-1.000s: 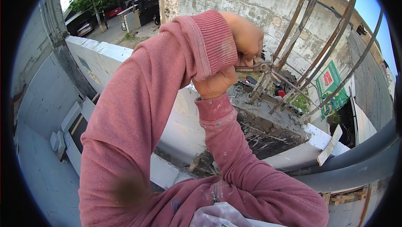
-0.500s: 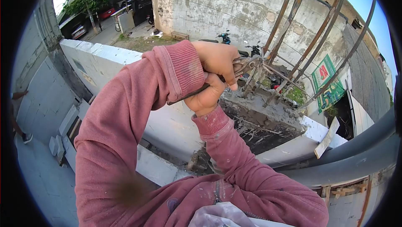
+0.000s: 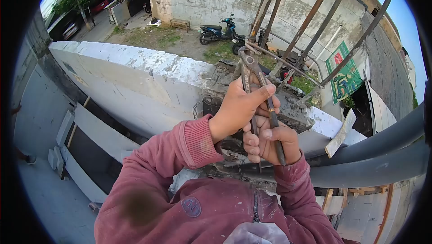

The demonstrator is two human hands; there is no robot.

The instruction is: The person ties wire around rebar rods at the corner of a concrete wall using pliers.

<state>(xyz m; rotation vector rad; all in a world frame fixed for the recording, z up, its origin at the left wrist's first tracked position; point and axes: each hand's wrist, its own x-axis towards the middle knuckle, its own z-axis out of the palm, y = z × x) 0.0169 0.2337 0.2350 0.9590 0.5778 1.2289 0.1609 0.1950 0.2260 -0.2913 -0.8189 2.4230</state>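
My left hand (image 3: 238, 109) and my right hand (image 3: 270, 140) both grip the long handles of rusty metal pincers (image 3: 252, 79), held nearly upright. The pincer jaws close at the junction of rusty rebar rods (image 3: 310, 19) and a horizontal rebar tie (image 3: 288, 66), where thin wire seems to be wound. The rods rise from rough grey concrete (image 3: 292, 109) on top of a white wall. Both arms wear pink sleeves.
The white wall top (image 3: 135, 59) runs left, with a drop to a paved ground far below on the left. A thick grey pipe (image 3: 382, 158) crosses at right. A white board scrap (image 3: 340, 133) leans by the concrete. Motorbikes (image 3: 216, 31) are parked in the yard beyond.
My hands have dropped from high and crossed to low in front of my chest, swinging the pincer handles from sideways to pointing down toward me. The jaws stay at the rebar joint. The view tilted.
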